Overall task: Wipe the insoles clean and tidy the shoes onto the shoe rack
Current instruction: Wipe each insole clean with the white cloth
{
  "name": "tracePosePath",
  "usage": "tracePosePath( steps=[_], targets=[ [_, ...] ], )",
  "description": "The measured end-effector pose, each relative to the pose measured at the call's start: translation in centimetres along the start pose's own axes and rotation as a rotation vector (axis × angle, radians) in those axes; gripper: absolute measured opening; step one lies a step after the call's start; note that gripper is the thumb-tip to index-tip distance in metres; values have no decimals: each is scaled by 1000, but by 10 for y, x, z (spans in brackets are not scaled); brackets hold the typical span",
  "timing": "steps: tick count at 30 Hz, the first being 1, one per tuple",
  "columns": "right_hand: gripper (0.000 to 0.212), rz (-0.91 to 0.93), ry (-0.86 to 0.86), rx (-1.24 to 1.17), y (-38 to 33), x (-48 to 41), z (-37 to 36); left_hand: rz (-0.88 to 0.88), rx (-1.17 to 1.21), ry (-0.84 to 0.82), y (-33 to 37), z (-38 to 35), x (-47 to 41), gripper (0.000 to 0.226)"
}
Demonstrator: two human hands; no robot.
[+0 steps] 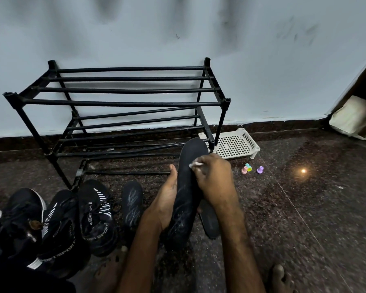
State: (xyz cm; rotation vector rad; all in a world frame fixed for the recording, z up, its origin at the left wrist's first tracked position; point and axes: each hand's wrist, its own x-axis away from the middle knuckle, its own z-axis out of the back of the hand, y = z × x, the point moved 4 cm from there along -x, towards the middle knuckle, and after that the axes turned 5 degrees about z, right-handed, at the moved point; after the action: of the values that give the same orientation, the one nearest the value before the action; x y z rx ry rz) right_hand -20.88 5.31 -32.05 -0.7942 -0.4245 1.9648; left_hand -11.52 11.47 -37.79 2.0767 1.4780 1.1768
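The grip of the right hand (215, 176) pinches a small white wipe (195, 165) and presses it on the top part of a black insole (185, 199). The grip of the left hand (167, 199) is curled round the left edge of that insole, with the thumb up along the side. The insole is held up over the floor (283, 208), and its round toe end points to the shoe rack (123, 102). It is long and dark, with pale dusty marks on its lower half.

Two more black insoles lie on the floor. One insole with pale scratches (132, 203) lies just left of the left hand. The other flat insole (209, 223) pokes out from under the right arm.

Black shoes (59, 225) with white stripes stand in a row on the floor at the left, near the rack's front leg. They are not on the rack yet.

The rack is made of black bars and stands against the pale wall (178, 28).

A white tray with little holes (235, 144) lies on the floor just beside the rack's right front leg. Near it sit three small toys: a pink one (244, 170), a blue and yellow one (248, 167) and a purple one (260, 169).
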Motion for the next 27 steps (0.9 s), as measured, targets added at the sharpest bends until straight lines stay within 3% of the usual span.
tracePosePath(
  steps=[2, 6, 8, 10, 12, 16, 17, 21, 24, 27],
  targets=[
    [15, 54, 4, -63, -10, -1, -2, -6, -12, -9, -1, -1, 0, 68],
    [10, 94, -230, -100, -10, 2, -4, -3, -53, 36, -2, 5, 1, 70],
    [10, 47, -192, -17, 1, 0, 0, 10, -47, 38, -5, 5, -1, 71],
    [12, 19, -41, 31, 4, -2, 4, 24, -24, 12, -7, 1, -3, 69],
    [15, 43, 30, -15, -4, -2, 3, 40, -4, -13, -6, -3, -2, 66],
    [14, 86, -189, -75, -4, 2, -7, 15, 9, 0, -3, 3, -2, 67],
    [12, 64, -177, -37, 1, 2, -5, 14, 15, -9, -2, 3, -2, 70],
    [18, -9, 82, 40, 7, -2, 6, 39, 25, -71, -3, -1, -4, 72],
    [17, 90, -51, -78, 0, -1, -2, 39, 0, -92, -2, -3, -1, 71],
    [13, 66, -142, -28, 8, 1, -1, 30, -10, -92, -1, 1, -1, 73]
  ],
)
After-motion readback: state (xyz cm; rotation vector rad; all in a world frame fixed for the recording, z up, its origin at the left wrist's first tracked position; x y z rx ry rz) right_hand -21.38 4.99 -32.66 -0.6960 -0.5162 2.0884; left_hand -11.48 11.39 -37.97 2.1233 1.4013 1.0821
